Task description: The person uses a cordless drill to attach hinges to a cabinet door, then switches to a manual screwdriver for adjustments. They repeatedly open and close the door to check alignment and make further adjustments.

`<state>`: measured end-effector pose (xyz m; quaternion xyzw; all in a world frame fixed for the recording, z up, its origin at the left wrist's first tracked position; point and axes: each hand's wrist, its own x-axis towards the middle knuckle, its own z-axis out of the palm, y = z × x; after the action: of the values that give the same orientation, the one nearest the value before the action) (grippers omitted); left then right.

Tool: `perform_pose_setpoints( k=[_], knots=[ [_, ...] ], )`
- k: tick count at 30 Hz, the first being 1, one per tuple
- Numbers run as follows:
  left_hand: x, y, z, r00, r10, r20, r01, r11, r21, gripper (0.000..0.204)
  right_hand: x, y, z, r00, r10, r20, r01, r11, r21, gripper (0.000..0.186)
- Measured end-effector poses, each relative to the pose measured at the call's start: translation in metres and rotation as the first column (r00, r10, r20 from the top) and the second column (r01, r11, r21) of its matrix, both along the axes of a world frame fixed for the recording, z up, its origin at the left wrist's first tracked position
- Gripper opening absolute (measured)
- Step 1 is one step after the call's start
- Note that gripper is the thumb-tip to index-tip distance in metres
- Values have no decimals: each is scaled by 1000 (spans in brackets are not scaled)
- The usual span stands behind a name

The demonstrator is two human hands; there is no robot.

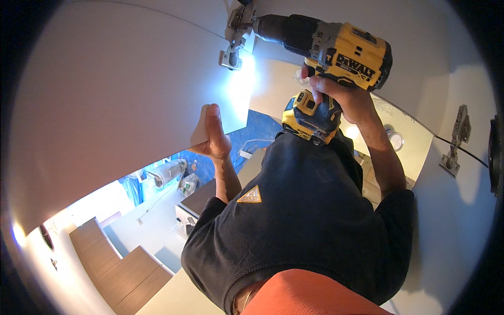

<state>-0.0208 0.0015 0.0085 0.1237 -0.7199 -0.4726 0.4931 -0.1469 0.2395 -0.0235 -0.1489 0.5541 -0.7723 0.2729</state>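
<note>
Drill (346, 52) gripped in right hand (347, 100), forearm (387, 160) raised; left hand (216, 140) clasping panel (121, 100) edge, thumb (213, 116) up.

Brown wood-grain panels (137, 275) show at lower left; beside them runs a pale surface (144, 223), floor or wall unclear; blue sheeting (257, 127) spreads farther back; a white glare (100, 197), source unclear, brightens the left side

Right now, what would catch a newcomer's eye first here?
Probably the yellow-black cordless drill, upper right, in the right hand, its front end at a metal cabinet hinge, top centre. Next, the left hand, left of centre, gripping the lower edge of a large pale cabinet door.
</note>
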Motion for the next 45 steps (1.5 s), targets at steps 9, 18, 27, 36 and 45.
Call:
perform_pose_setpoints(
  k=[9, 18, 27, 36, 45],
  knots=[
    [-10, 12, -2, 993, -73, -93, 70, 997, -37, 25, -2, -2, -3, 1000, -3, 28, 5, 998, -62, 28],
    [-12, 9, -1, 985, -67, -157, 49, 992, -117, 37, 1, -7, -2, 997, -9, 73, 22, 982, -190, 31],
    [-5, 4, 8, 994, -101, -34, 99, 993, -70, 39, 32, 17, -15, 990, -138, 7, 138, 985, -105, 29],
    [14, -9, -61, 934, -354, -47, 352, 935, -42, 53, 111, 100, -81, 942, -327, 80, 329, 944, -7, 41],
    [109, 30, -317, 595, -460, 659, 270, 887, 376, 36, 205, 140, -158, 873, -486, 45, 447, 833, 326, 43]
  ],
)
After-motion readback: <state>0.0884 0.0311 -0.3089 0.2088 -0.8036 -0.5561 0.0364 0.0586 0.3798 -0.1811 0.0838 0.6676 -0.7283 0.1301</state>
